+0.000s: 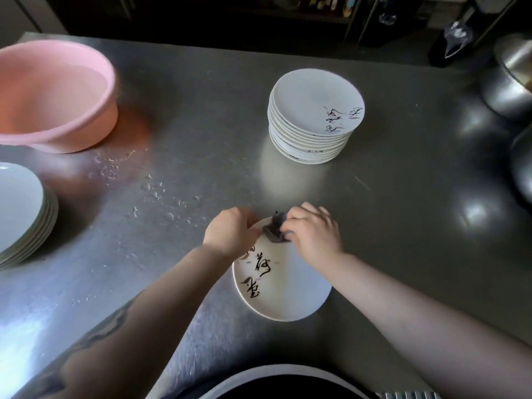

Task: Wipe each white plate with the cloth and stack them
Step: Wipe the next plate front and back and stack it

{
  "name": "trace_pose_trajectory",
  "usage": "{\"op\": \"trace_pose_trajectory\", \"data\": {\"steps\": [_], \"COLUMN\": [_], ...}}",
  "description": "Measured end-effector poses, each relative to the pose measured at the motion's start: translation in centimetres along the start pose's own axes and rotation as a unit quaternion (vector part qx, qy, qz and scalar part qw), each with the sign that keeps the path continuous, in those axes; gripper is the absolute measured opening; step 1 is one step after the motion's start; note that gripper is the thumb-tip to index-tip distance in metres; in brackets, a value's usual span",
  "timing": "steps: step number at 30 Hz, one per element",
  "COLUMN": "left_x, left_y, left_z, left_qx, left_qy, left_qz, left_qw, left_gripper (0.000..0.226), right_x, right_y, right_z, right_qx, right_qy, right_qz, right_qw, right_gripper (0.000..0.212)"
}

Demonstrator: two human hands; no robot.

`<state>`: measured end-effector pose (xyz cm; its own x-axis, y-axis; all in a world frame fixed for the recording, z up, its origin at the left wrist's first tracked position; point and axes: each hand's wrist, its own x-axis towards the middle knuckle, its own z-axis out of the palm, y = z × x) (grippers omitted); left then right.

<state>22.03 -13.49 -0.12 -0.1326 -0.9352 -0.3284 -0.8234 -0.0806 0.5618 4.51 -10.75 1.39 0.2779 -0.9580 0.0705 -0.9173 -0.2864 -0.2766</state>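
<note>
- Desk (374,226): grey metal top, fills most of the view; water drops scattered left of centre.
- Pink basin (54,96): far left, upright on the desk, blurred at the rim.
- Tall stack of white plates (313,119): centre-right, far side of the desk; top plate has dark brush script + pinkish marks near its right rim. Well apart from both hands.
- 2nd stack of plates (20,214): left edge, partly cut off by the frame, lower than the tall stack, nearer than the basin.
- Metal pots (509,82): right edge, partly out of frame.
- Single white plate (290,286): near centre, tilted toward the camera, far rim up betw. the two hands; dark brush script on its left half. Can't tell if its near edge touches the desk.
- Left hand (230,234): fingers curled over the plate's upper-left rim, gripping it; a bit blurred.
- Right hand (313,228): fingers bent round the cloth, pressing it on the plate's upper rim.
- Cloth (275,228): small, dark grey, bunched, betw. the hands at the top of the plate, touching the right-hand fingers.
</note>
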Motion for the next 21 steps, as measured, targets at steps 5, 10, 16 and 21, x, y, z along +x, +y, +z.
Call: {"op": "trace_pose_trajectory", "data": {"steps": [5,10,16,21], "left_x": [-0.3,-0.6,0.1,-2.1], "left_y": [-1.9,-1.8,-0.9,-3.0], "left_z": [-0.4,-0.6,-0.7,-1.1], "left_qx": [0.017,0.029,0.006,0.014], "left_qy": [-0.047,-0.046,-0.013,-0.034], "left_qz": [-0.06,-0.034,-0.029,-0.091], "left_qw": [0.997,0.998,0.999,0.995], "left_gripper": [0.015,0.013,0.022,0.018], "right_x": [-1.1,-0.8,0.1,-0.4], "right_y": [1.5,1.1,0.9,2.9], "right_z": [0.0,0.3,0.8,0.2], "right_qx": [0.003,0.005,0.02,0.012], "right_qy": [-0.001,0.007,0.011,-0.014], "right_qz": [0.042,0.031,0.013,0.066], "right_qw": [0.999,0.999,1.0,0.998], "right_gripper": [0.012,0.018,0.017,0.01]}}
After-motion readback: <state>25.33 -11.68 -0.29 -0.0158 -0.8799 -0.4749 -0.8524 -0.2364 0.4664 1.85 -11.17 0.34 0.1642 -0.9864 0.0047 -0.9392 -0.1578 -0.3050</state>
